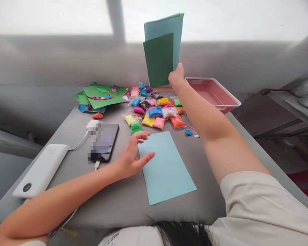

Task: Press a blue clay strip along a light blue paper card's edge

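My right hand [177, 76] is stretched far forward and closed on a stack of coloured paper. In that stack a dark green sheet [158, 59] lies in front of larger light blue sheets [164, 27], all held upright near the wall. Over the left edge of a single light blue sheet [169, 169] on the table hovers my left hand [135, 153], fingers apart and holding nothing. Just beyond its fingertips lie several small bags of coloured modelling clay [155, 112].
At the back right stands a pink basket [213, 80] with a white rim. Green paper with clay shapes [102, 95] is piled back left. A phone [105, 143] and a white power bank [43, 167] with cables lie left. A blue clay lump [188, 132] sits right of centre.
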The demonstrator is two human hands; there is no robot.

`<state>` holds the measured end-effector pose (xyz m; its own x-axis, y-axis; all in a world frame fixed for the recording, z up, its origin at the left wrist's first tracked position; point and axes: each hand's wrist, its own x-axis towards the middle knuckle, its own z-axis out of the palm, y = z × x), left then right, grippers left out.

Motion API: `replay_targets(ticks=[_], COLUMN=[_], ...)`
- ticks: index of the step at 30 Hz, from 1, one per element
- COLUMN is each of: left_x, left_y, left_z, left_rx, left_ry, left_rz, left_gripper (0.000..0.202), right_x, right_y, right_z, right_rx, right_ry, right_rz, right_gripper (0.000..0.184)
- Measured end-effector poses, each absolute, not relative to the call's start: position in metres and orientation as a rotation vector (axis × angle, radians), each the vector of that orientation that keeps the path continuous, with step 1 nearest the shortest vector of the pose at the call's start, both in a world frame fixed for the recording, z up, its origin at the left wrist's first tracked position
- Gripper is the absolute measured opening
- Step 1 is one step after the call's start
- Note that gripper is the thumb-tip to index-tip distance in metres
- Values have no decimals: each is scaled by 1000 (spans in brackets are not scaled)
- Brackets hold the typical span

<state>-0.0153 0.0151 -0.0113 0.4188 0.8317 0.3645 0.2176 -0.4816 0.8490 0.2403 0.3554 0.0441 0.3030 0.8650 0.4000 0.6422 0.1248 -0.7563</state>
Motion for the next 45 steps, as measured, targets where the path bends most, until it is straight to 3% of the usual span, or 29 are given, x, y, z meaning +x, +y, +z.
replay_targets(ticks=[9, 14, 20, 34, 45], left_x=[-17, -16, -15, -16, -18], left_y=[19, 19, 20, 20, 23], left_z=[-22, -23, -23, -23, -21], left_rx=[1939, 1933, 1902, 1853, 2122], left_ry=[928, 920, 930, 966, 971], left_rz=[969, 956, 979, 938, 847], left_gripper=[42, 38, 37, 34, 23], right_x=[247, 242, 236, 241, 229], right_y=[378, 377, 375, 360, 318], right_z=[-14, -24, -18, -21, 8], right_rx=[-1860, -1904, -1896, -1888, -1659], right_ry=[-1105, -1072, -1163, -1257, -1527], right_rz=[367, 239, 221, 408, 361], right_gripper=[52, 74, 82, 69, 28])
